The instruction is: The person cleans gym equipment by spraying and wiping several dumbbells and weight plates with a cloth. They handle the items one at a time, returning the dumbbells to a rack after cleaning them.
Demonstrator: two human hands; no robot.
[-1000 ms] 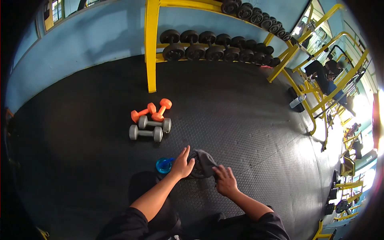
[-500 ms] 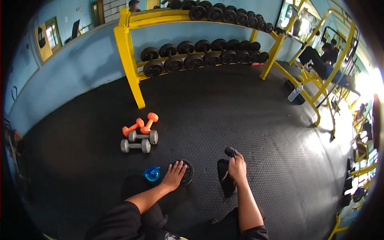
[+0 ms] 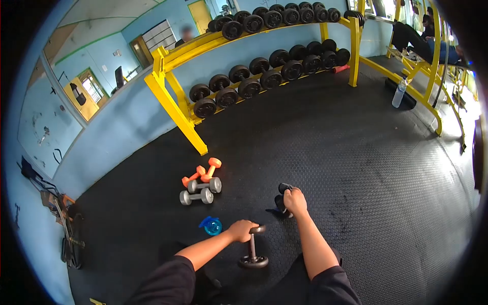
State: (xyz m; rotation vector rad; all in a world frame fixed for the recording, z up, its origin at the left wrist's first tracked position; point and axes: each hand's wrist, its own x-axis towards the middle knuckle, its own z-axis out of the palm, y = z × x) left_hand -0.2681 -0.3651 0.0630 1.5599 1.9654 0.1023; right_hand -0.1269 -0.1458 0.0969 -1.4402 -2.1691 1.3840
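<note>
My left hand is closed over the upper end of a black dumbbell. The dumbbell stands on end, its lower disc over the floor close to my knees. To the right, my right hand grips a black object with a rounded end poking out past the fingers; I cannot tell what kind it is. A blue bottle is just left of my left hand. Beyond it lie two grey dumbbells and two orange dumbbells.
A yellow rack with two rows of black dumbbells stands ahead along the blue wall. A clear water bottle is beside yellow gym equipment at right, where a person reclines. Black textured matting covers the floor.
The view has swung, moving the scene across the picture. My left hand went from lying flat on the dumbbell's top to wrapping round its end. The black object is turned differently in my right hand.
</note>
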